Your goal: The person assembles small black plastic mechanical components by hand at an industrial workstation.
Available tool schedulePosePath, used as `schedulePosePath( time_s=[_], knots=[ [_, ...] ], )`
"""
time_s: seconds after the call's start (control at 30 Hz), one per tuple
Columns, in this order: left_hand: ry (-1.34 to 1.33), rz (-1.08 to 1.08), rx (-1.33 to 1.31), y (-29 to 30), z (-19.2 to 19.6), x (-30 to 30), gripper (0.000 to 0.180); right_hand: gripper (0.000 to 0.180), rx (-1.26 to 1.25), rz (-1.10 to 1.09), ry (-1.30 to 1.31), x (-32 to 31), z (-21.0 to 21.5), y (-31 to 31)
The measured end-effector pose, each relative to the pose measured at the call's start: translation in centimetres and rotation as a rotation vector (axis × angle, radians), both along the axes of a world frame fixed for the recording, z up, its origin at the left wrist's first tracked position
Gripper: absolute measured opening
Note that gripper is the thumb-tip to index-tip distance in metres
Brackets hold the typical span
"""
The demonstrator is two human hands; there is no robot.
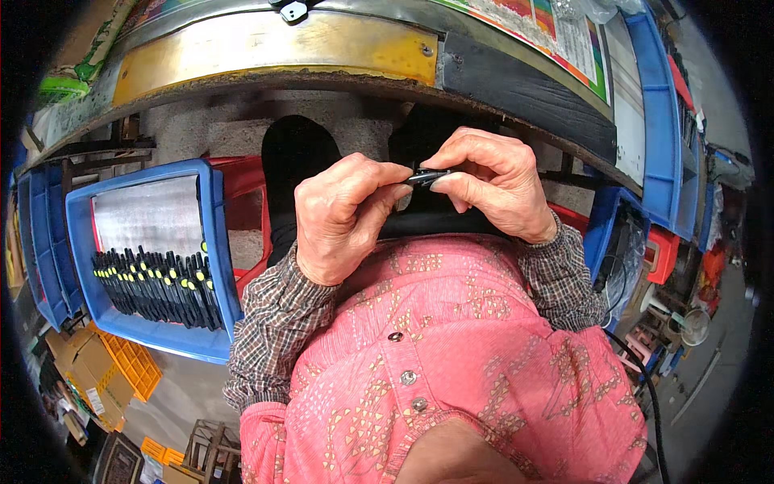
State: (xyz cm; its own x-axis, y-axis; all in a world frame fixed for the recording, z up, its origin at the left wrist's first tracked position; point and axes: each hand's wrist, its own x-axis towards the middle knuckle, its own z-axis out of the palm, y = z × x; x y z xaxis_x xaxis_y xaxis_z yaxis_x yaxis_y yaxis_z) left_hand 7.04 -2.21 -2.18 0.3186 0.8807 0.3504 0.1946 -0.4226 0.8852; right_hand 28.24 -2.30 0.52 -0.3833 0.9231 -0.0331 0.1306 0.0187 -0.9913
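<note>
Above my lap, my left hand (343, 214) and my right hand (500, 181) face each other. Between them is a small, slim black piece (426, 175) with a pale glint on it. Thumb and fingertips of the left hand pinch its left end, while those of the right hand grip the other end. My fingers cover both ends, and its exact kind does not show. To the left, a blue crate (155, 345) holds rows of slender black pieces (165, 286) with yellow-green round spots, lying close together on a pale sheet.
Ahead of my knees runs a workbench edge with a yellow metal strip (274, 55) and a dark board (524, 93). More blue bins (655, 121) stand at the right, with a red bin (663, 254) beside them. Cardboard boxes (93, 375) and an orange crate (129, 363) sit lower left.
</note>
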Motion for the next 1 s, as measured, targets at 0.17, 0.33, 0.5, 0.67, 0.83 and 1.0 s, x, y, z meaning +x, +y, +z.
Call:
schedulePosePath(
  time_s=[0.17,0.33,0.5,0.67,0.83,1.0],
  knots=[
    [0.05,-0.044,-0.018,0.0,0.2,-0.2,0.019,0.015,0.043,0.058,-0.078,0.3,0.3,0.2],
    [0.038,-0.041,-0.031,0.1,0.0,-0.2,0.019,0.015,0.019,0.028,-0.016,0.2,-0.1,0.1],
    [0.014,-0.052,-0.037,0.1,-0.2,-0.2,0.019,0.015,0.007,0.016,-0.04,0.1,0.1,-0.1],
    [0.002,-0.06,-0.063,0.0,0.1,-0.3,0.018,0.014,-0.013,-0.009,-0.028,-0.1,0.3,-0.5],
    [0.008,-0.058,-0.077,-0.2,-0.1,-0.5,0.016,0.013,0.061,0.025,-0.106,-0.2,0.4,-0.3],
    [-0.007,-0.041,-0.04,0.2,-0.4,-0.5,0.018,0.008,0.056,-0.025,-0.125,-0.7,0.4,-0.3]
  ],
)
